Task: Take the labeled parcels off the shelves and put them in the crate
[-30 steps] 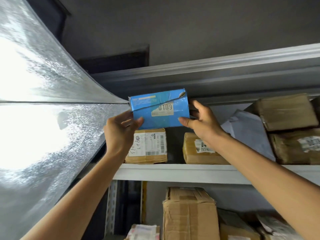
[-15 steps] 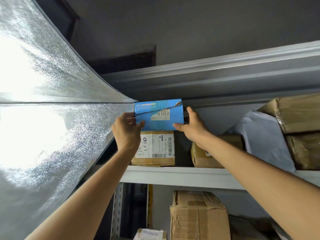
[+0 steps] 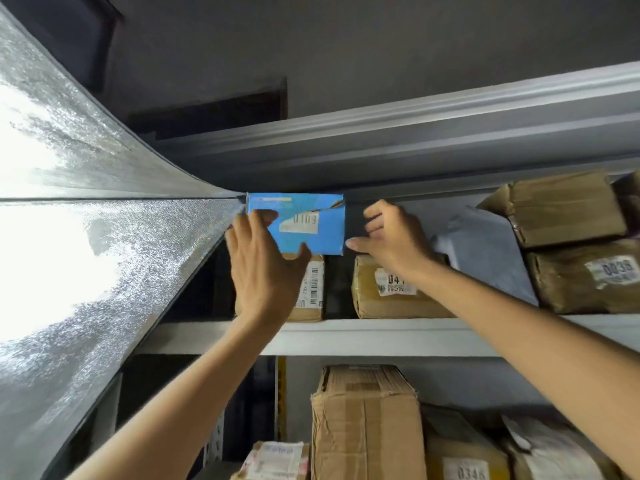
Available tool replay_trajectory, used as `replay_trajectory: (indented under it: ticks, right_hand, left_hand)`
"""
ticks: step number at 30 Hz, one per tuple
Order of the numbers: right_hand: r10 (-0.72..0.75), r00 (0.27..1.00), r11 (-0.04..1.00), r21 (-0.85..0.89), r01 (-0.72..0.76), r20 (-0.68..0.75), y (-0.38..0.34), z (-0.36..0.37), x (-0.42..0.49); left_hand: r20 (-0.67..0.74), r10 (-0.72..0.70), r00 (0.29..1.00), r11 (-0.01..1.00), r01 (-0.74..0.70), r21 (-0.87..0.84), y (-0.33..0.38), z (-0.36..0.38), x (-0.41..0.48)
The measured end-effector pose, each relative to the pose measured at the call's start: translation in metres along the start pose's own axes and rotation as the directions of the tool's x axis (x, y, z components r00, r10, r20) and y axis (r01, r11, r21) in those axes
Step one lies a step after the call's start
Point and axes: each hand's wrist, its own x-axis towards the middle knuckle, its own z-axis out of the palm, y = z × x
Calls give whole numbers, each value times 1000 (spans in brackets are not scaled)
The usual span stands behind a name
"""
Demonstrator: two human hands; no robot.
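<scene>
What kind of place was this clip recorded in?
Most likely a parcel storeroom or small courier depot: metal shelving packed with taped cardboard parcels bearing numbered stickers, such as the blue box marked 0109.

I see the box (image 3: 313, 225) sitting on a parcel (image 3: 311, 289) at the left end of the shelf (image 3: 381, 336), up under the shelf above. My left hand (image 3: 265, 268) is in front of both; my right hand (image 3: 391, 237) is just right of the box, before a second parcel (image 3: 391, 289). A bag (image 3: 485, 251) lies right of that, then two stacked parcels (image 3: 575, 244). Below the shelf stands a carton (image 3: 367, 424).
</scene>
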Motion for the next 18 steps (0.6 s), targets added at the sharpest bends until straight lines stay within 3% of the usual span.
replay_trajectory:
  ticks: [2, 6, 9, 12, 18]
  right_hand:
    - [-12, 1000, 999, -47, 11, -15, 12, -21, -8]
    - [24, 999, 987, -157, -31, -45, 40, -51, -23]
    - [98, 993, 967, -231, -110, -63, 58, -63, -37]
    - [170, 985, 934, -320, -158, 10, 65, -70, -49]
    - [211, 975, 926, -335, -176, 71, 68, -67, -57]
  left_hand:
    - [44, 82, 996, 994, -79, -79, 19, 3, -13]
    - [195, 73, 978, 968, -22, -251, 44, 12, -40]
    - [343, 39, 938, 974, 41, -222, 50, 27, -61]
    - [464, -21, 885, 976, 118, -180, 51, 45, -71]
    - [633, -190, 751, 935, 334, -116, 48, 70, -66]
